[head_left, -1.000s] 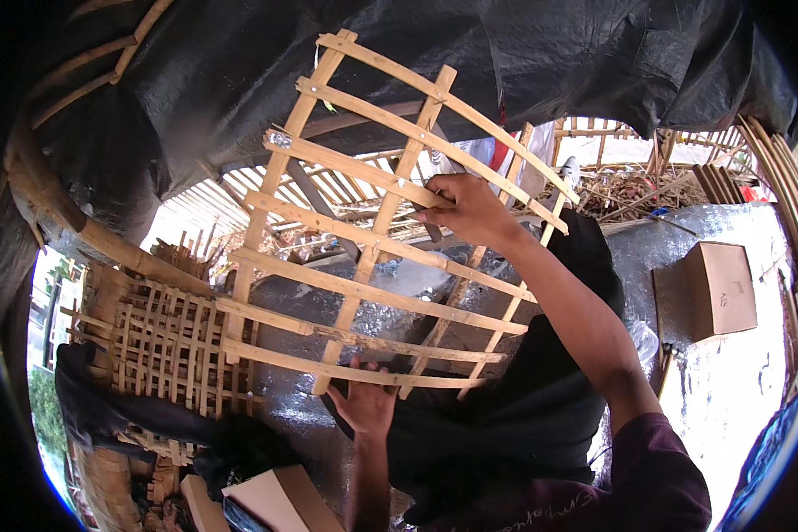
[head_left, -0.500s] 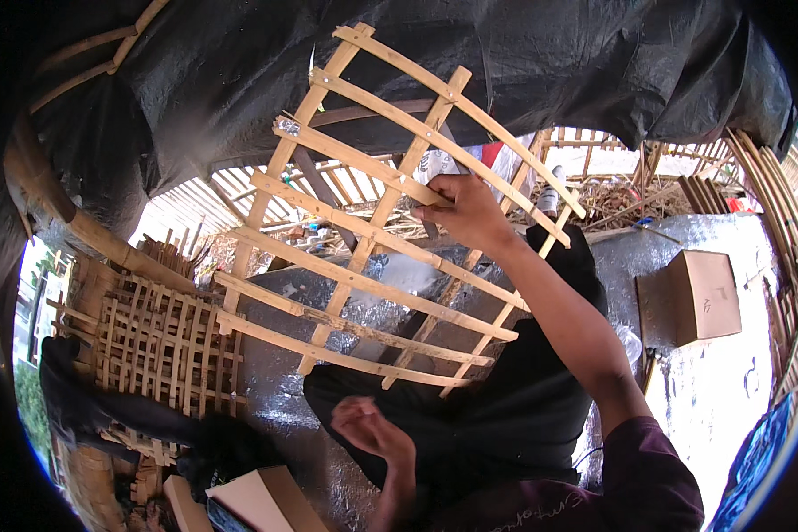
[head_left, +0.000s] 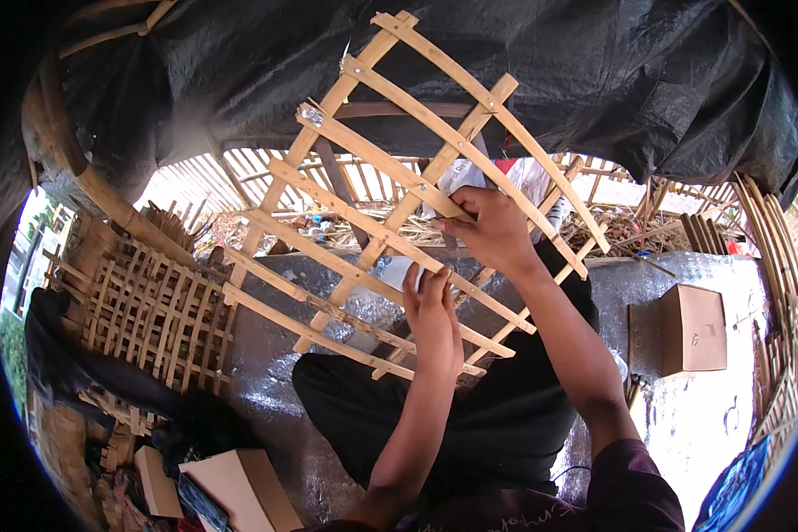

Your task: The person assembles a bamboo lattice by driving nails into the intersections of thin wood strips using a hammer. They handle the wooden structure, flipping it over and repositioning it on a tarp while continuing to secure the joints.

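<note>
A lattice (head_left: 319, 253) of pale wooden or bamboo slats is held up, tilted, in front of me above my lap. Small nail heads show at some crossings, and a silvery patch marks one slat's end. My right hand (head_left: 495, 223) is closed, pinching a middle slat at its right end. Lower down, my left hand (head_left: 432, 306) lies against the lattice, fingers bent at a slat and fingertips close to the one above. Its thumb is hidden.
Cardboard boxes stand at right (head_left: 693, 328) and lower left (head_left: 244, 488). Another woven slat panel (head_left: 155, 310) leans at left beside dark cloth. Black sheeting (head_left: 594, 80) hangs ahead, with a slatted fence (head_left: 195, 182) below it. Silvery sheeting (head_left: 270, 381) covers the surface beneath me.
My left hand has risen from above my lap to the lattice's lower middle. The lattice has shifted slightly right in view, my right hand still gripping it.
</note>
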Available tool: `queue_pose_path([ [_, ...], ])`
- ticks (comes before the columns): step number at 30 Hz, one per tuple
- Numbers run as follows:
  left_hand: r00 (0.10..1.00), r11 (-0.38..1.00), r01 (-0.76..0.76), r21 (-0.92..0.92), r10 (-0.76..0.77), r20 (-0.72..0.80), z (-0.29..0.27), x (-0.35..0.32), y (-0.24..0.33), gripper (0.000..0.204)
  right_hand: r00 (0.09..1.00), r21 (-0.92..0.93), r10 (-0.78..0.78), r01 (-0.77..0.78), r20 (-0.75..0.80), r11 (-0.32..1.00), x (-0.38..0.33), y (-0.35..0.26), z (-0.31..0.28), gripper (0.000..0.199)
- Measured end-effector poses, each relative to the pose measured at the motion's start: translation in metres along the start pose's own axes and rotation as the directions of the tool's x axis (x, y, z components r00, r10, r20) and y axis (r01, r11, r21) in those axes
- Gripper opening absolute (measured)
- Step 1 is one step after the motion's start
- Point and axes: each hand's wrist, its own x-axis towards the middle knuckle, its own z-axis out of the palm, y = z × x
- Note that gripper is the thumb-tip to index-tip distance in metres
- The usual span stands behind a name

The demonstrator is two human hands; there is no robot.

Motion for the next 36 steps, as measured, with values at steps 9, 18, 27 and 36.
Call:
queue_pose_path([
  [9, 0.991, 1.000, -0.028, 0.015, 0.025, 0.129, -0.001, 0.017, -0.011, 0.037, 0.990, 0.032, 0.002, -0.007, 0.142, 0.999, 0.001, -0.013, -0.018, 0.031],
  [18, 0.982, 0.991, -0.108, 0.075, 0.095, 0.161, 0.002, 0.015, -0.022, 0.033, 0.996, 0.061, -0.066, 0.062, 0.057, 0.996, -0.001, 0.001, -0.016, 0.027],
  [27, 0.983, 0.978, -0.169, 0.118, 0.160, 0.089, 0.014, 0.015, -0.020, 0.034, 0.983, -0.042, -0.070, 0.078, 0.169, 0.996, -0.001, -0.017, -0.014, 0.028],
  [36, 0.960, 0.972, -0.225, 0.070, 0.209, 0.185, 0.012, 0.017, -0.030, 0.024, 0.987, 0.235, 0.016, -0.054, 0.160, 0.970, -0.013, -0.018, -0.022, 0.021],
])
